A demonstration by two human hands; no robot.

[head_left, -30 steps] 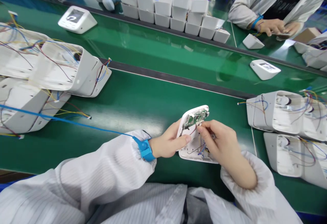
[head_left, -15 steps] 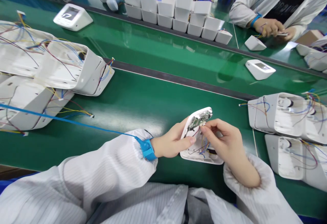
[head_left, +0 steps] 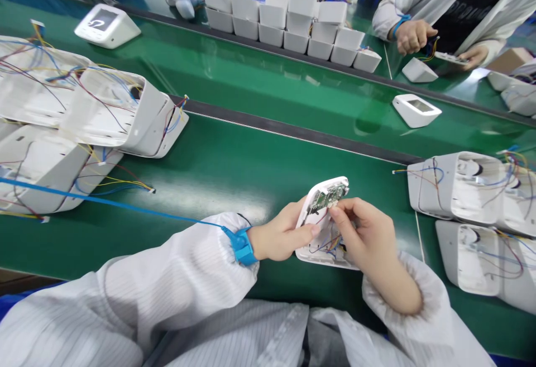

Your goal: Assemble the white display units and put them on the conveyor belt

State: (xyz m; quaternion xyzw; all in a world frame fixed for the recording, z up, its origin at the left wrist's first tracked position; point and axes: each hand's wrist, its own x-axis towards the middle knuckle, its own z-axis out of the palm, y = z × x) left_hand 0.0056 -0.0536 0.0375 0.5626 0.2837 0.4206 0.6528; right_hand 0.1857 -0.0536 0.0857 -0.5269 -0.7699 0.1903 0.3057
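The white cover (head_left: 309, 198) is up off the tabletop (head_left: 234, 188), tilted in front of the person, and the rest is placed from it. The left hand (head_left: 282, 238) is at the cover's left side, clamped on it: the thumb lies on the inner face, and the fingers go behind, where they are hidden. A blue wrist strap (head_left: 244, 246) sits farther left of the cover, its cord running on that way.

The right hand (head_left: 371, 233) is on the cover's right, thumb and forefinger pinched together on a small pale connector (head_left: 334, 204) at the lower edge of the circuit board (head_left: 329, 196), which is fixed inside the cover. So the cover lies between the two hands, touching the left palm side. Just below the cover is an open white shell (head_left: 314, 256), with thin coloured wires (head_left: 330, 242) inside; its right part is covered by the right hand.

Well left of the cover stand stacked housings (head_left: 134, 115) trailing wires; well to its right are more open housings (head_left: 431, 188). Beyond the cover, to the right, rests a white device (head_left: 419, 113) with a screen, and farther beyond, a co-worker's hand (head_left: 412, 36).
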